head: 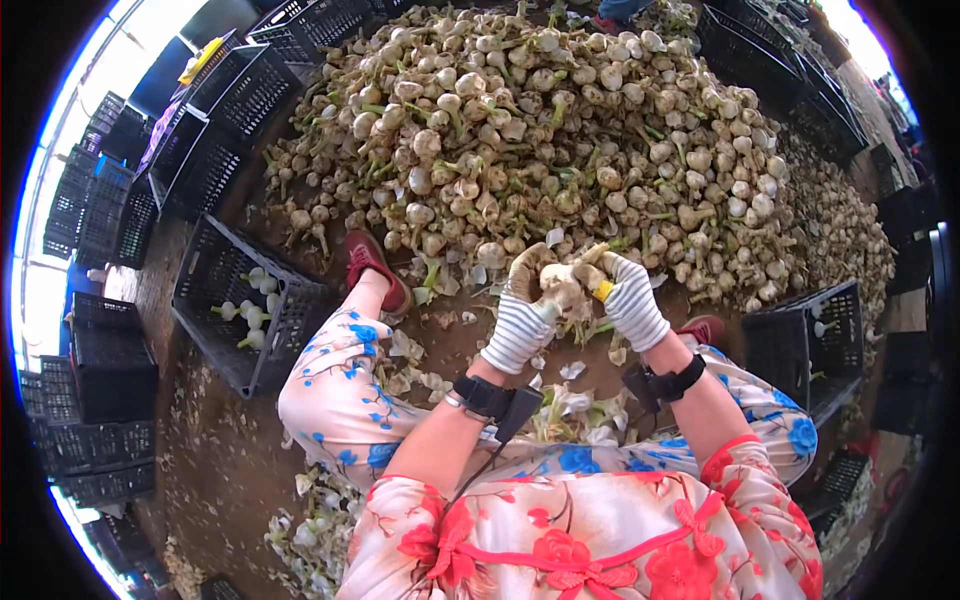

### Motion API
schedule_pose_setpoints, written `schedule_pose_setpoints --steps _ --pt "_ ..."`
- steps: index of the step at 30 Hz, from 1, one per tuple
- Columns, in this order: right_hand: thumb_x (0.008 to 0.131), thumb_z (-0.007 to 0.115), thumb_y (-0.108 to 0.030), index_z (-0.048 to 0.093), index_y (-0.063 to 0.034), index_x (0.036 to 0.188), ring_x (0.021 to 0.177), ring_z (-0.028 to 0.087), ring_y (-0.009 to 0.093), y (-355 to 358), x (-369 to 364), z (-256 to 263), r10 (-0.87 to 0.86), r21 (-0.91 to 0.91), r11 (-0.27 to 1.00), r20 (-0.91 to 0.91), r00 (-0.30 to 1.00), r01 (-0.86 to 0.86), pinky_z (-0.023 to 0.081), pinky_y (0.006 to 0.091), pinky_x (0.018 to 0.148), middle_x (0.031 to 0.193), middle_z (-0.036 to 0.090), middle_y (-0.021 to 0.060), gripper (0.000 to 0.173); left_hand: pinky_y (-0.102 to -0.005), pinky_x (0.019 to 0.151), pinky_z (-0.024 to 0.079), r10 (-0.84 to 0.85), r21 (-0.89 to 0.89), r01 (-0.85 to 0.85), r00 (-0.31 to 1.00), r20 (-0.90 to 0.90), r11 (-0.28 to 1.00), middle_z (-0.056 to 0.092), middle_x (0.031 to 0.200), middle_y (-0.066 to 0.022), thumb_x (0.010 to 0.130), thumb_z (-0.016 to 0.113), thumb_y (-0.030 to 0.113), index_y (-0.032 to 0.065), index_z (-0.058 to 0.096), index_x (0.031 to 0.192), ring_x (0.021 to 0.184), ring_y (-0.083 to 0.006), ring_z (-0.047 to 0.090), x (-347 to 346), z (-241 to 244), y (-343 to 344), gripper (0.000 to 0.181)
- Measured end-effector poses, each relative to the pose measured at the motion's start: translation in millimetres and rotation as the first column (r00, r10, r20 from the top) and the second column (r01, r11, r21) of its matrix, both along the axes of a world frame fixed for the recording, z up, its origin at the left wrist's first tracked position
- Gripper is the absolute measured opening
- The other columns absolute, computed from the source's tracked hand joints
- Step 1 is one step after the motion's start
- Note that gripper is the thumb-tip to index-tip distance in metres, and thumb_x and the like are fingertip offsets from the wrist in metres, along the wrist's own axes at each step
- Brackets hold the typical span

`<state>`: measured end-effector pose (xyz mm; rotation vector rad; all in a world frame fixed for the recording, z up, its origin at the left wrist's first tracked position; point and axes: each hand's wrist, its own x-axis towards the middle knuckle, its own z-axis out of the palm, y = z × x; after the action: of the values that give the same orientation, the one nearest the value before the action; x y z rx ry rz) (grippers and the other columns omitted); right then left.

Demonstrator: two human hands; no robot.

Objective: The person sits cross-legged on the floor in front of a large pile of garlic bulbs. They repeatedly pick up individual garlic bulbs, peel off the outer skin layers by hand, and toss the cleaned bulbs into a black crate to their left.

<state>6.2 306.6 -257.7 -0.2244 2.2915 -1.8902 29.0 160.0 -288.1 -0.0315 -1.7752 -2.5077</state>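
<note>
My left hand point(523, 311), in a striped white work glove with soiled fingers, holds a garlic bulb point(556, 277) by its side and stem. Close on its right, my right hand point(628, 298), gloved the same way, pinches the bulb's loose outer skin, with something yellow at the fingers. Peeled skin and roots hang between the two hands. Beyond them rises a large heap of untrimmed garlic bulbs point(525, 135). Loose garlic skins point(581, 411) lie on the ground between my legs.
A black plastic crate point(225, 330) with several clean white bulbs stands at left, another black crate point(780, 349) with a few at right. Stacked black crates point(112, 360) line the far left. More crates point(787, 67) stand at upper right. Another person's leg point(624, 9) shows behind the heap.
</note>
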Motion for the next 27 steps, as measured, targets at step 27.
schedule_pose_setpoints --steps 27 --pt "0.086 0.056 -0.017 0.061 -0.0018 0.094 0.055 0.045 0.000 -10 -3 20 -0.064 -0.314 0.941 0.210 0.976 0.130 0.035 0.0154 0.045 0.072 0.057 -0.0034 0.018 -0.0383 0.076 0.053 -0.557 0.648 0.334 0.813 0.170 0.685 0.054 0.113 -0.0117 0.076 0.063 0.011 0.0041 0.041 0.123 0.098 -0.0227 0.057 -12 28 -50 0.052"
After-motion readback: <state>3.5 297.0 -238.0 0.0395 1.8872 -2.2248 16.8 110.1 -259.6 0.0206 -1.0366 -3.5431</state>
